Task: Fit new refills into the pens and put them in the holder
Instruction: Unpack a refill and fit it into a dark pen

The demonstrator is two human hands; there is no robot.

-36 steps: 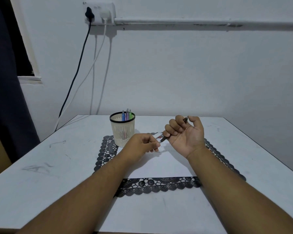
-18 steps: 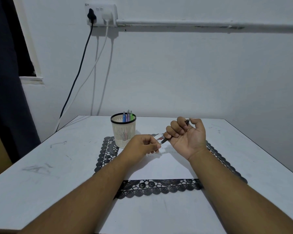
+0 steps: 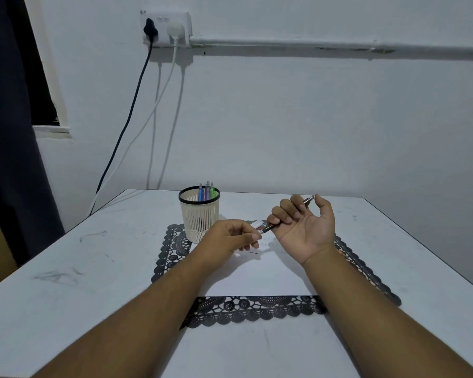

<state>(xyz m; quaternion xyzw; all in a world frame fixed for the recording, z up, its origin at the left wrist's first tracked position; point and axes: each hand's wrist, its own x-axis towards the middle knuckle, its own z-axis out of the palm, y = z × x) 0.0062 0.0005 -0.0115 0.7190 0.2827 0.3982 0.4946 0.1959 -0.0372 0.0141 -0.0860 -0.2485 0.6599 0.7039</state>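
My right hand [image 3: 302, 226] is turned palm up above the mat, and its fingers are curled around a dark pen [image 3: 290, 213]. The metal end of the pen comes out near my thumb, and the ribbed front end points toward my left hand [image 3: 230, 236]. My left hand pinches a small clear piece [image 3: 258, 224] right at this front end; I cannot tell if the two parts touch or what exactly the piece is.

The holder [image 3: 199, 217], a cream basket with a black rim, stands just behind my left hand, on the far left corner of the black lace mat [image 3: 253, 308]. Three coloured pens [image 3: 206, 191] stand upright inside it. A white sheet [image 3: 260, 276] lies on the mat under my hands, and a thin short line, maybe a refill, lies on it below my left fingers.

Everything is on a white table [image 3: 66, 282]. On the wall behind, a socket [image 3: 165, 28] has a black cable [image 3: 126, 124] and a white cable hanging down.
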